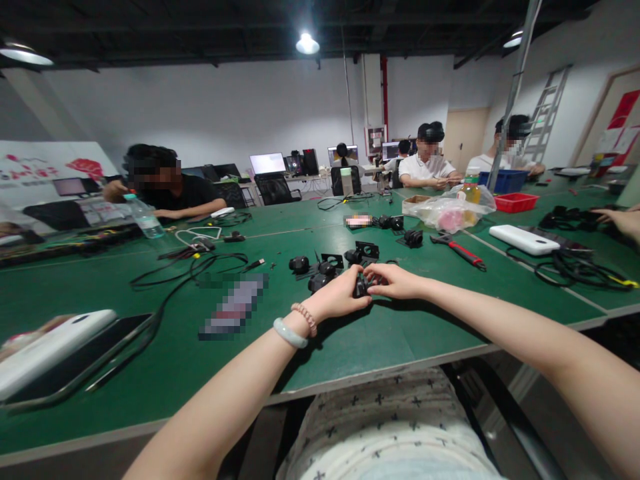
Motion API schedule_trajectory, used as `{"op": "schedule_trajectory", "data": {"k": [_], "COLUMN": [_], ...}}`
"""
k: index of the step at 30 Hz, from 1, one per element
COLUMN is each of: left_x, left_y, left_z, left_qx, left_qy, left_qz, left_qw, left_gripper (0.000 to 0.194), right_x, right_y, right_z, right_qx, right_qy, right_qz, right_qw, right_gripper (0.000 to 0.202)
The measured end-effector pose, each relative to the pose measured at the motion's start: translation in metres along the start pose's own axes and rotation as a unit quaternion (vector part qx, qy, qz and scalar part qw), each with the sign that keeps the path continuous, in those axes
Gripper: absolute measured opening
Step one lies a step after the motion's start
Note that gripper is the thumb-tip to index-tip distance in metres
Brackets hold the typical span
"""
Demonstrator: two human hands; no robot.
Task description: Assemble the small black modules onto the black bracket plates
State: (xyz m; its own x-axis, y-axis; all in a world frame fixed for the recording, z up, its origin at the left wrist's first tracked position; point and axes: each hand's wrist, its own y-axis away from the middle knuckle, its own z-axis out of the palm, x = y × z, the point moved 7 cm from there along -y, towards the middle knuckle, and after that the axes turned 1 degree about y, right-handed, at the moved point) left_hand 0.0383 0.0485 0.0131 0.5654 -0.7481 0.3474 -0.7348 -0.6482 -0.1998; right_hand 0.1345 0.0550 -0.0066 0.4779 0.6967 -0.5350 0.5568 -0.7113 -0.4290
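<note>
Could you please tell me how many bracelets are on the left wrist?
2: a beaded one nearer the left hand, and a smooth, pale bangle just behind it, towards the elbow. No others show.

From here I see open green bench [425,333] at lower centre and right of it. Black parts [327,268] crowd the centre, pliers [463,252] lie right of them, and cables [200,267] tangle across the left; a pole [513,100] blocks upper right.

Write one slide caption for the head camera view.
Left hand and right hand hold small black part over green table.
</note>
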Motion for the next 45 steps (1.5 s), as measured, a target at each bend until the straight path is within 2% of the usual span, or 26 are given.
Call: {"op": "schedule_trajectory", "data": {"k": [13, 22, 34, 39, 45], "left_x": [-0.003, -0.008, -0.007, -0.005, -0.006], "left_y": [-0.001, -0.001, -0.002, -0.001, -0.001], "left_z": [0.002, 0.004, 0.004, 0.003, 0.004], "left_qx": [0.003, 0.003, 0.007, 0.006, 0.002], "left_qy": [-0.01, -0.009, -0.004, -0.002, 0.0], "left_qz": [0.016, 0.008, 0.014, 0.016, 0.018], "left_qw": [1.0, 1.0, 1.0, 1.0, 1.0], "left_gripper": [0.047, 0.05, 0.051, 0.049, 0.047], "right_x": [0.005, 0.014, 0.008, 0.002, -0.012], "right_y": [0.0, -0.004, -0.004, -0.001, 0.003], "right_z": [0.003, 0.008, 0.002, -0.008, -0.011], "right_qx": [-0.001, 0.005, 0.018, 0.061, 0.067], "right_qy": [0.019, 0.032, 0.031, 0.039, 0.046], "right_qz": [0.007, 0.039, 0.041, 0.008, -0.049], "right_qw": [1.0, 0.999, 0.999, 0.997, 0.995], "right_gripper": [0.029, 0.028, 0.033, 0.027, 0.033]}}
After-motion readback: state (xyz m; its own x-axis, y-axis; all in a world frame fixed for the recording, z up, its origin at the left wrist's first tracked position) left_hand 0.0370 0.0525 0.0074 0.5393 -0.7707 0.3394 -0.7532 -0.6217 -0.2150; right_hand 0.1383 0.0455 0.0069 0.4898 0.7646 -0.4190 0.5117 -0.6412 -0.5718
